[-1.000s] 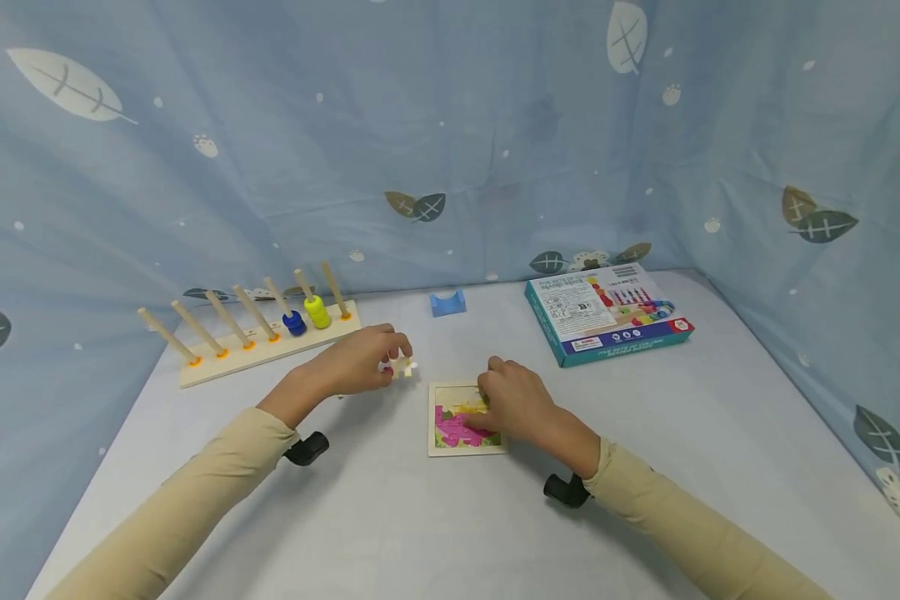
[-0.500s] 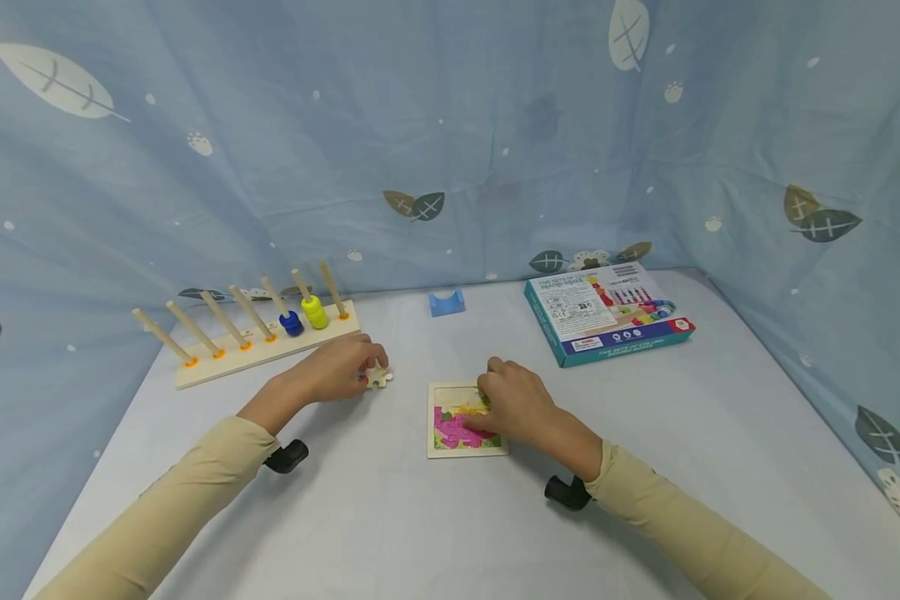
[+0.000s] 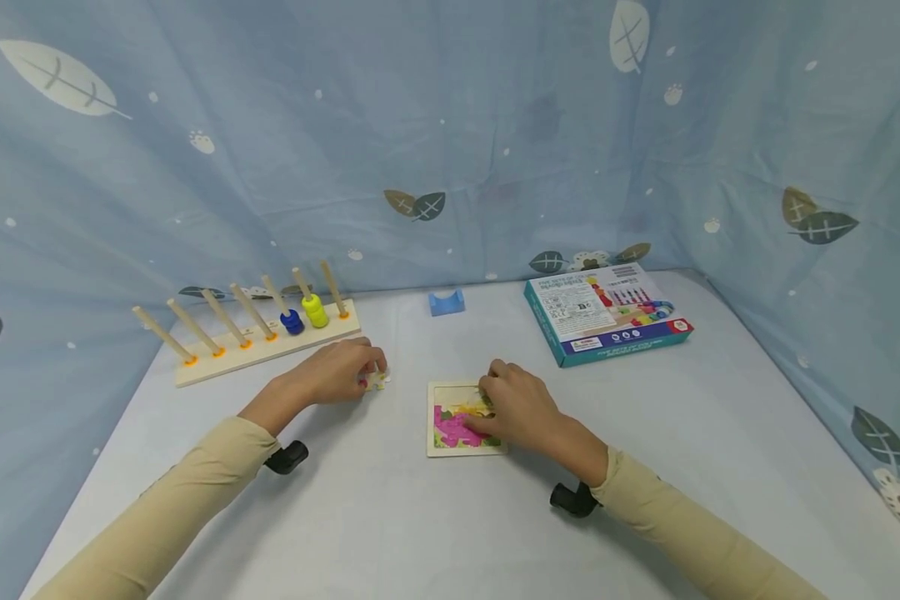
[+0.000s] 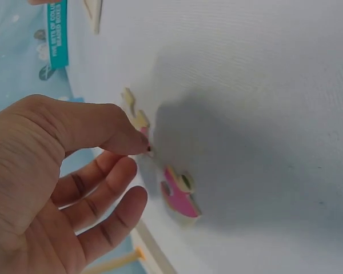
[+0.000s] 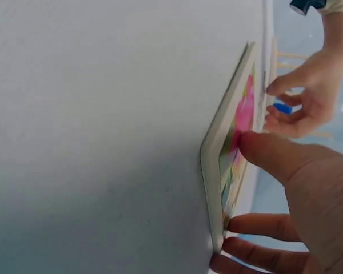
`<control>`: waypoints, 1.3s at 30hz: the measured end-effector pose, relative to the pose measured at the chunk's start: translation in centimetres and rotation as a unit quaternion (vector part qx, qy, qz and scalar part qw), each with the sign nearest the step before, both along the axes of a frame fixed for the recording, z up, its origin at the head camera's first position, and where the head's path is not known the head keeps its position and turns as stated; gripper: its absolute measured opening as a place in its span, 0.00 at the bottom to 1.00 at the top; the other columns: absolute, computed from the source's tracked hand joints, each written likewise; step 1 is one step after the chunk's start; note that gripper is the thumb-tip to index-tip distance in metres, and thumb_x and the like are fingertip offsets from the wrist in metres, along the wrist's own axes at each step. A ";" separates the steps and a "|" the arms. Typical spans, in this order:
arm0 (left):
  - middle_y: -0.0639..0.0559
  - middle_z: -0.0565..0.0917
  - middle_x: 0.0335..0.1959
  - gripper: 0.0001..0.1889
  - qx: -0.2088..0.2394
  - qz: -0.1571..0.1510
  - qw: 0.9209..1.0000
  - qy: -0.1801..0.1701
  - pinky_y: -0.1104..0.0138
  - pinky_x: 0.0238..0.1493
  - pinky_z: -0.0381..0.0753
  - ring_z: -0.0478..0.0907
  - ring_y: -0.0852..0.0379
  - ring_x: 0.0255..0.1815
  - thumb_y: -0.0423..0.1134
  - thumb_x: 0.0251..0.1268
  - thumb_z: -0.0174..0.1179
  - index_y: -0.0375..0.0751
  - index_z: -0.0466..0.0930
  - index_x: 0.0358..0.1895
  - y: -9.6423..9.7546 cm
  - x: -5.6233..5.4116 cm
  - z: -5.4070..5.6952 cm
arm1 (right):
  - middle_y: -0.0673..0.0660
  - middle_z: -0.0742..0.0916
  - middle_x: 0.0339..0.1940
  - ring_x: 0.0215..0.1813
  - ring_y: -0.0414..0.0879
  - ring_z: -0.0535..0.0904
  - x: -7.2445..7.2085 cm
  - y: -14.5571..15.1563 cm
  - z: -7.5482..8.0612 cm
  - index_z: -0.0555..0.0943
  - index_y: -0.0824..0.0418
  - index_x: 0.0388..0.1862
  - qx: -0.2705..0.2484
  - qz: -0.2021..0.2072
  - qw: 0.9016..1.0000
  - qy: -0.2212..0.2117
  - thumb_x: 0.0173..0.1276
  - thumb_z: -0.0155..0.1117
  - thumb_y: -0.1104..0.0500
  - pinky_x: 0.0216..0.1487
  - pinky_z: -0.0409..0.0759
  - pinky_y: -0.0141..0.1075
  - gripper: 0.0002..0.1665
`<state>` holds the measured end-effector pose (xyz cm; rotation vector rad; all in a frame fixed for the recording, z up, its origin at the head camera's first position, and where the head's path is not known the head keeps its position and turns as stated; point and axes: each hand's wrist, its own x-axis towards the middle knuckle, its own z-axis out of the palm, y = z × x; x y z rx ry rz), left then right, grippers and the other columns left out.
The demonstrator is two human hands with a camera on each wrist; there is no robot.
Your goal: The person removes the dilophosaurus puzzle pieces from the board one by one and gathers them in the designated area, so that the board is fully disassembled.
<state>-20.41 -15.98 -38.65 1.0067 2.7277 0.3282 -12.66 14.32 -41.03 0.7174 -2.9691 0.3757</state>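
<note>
Puzzle (image 3: 453, 429) gripped by right hand (image 3: 523, 407), thumb on top, piece (image 3: 377, 381) pinched in left hand (image 3: 336, 372), well apart, surface (image 3: 405, 467) stretching between, far edge behind box (image 3: 607, 315)

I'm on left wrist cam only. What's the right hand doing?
Observer: The right hand grips the puzzle tray, its thumb over the pink part of the picture.
Operator: Copy. I get one peg of the peg rack. Any rings on it elsewhere?
Observer: Yes: blue rings on one peg, yellow rings on the next.
Operator: And the teal box? I only see its side.
Observer: It lies flat, a face with text and coloured pictures up.
</note>
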 end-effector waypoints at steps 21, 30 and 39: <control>0.49 0.80 0.46 0.17 -0.004 -0.038 0.999 0.013 0.60 0.43 0.78 0.79 0.55 0.44 0.35 0.59 0.67 0.44 0.83 0.53 5.6 1.2 1.8 | 0.55 0.81 0.48 0.45 0.47 0.75 0.5 1.8 -0.1 0.85 0.62 0.53 -0.037 -0.012 0.999 -0.026 0.51 0.77 0.34 0.44 0.78 0.40 0.40; 0.51 0.80 0.43 0.17 -0.001 -0.063 0.998 0.004 0.60 0.44 0.78 0.78 0.56 0.43 0.37 0.57 0.69 0.45 0.83 0.51 9.2 0.8 0.8 | 0.55 0.80 0.48 0.47 0.50 0.74 0.4 2.6 -0.3 0.84 0.61 0.55 -0.010 0.008 1.000 -0.028 0.47 0.77 0.30 0.49 0.76 0.44 0.46; 0.52 0.80 0.42 0.15 0.010 -0.087 0.996 0.003 0.62 0.43 0.78 0.78 0.58 0.41 0.40 0.60 0.69 0.46 0.84 0.50 11.6 0.3 -0.1 | 0.56 0.80 0.50 0.50 0.51 0.73 0.3 2.7 -0.2 0.82 0.61 0.57 -0.009 0.010 0.999 -0.042 0.45 0.78 0.29 0.53 0.75 0.46 0.49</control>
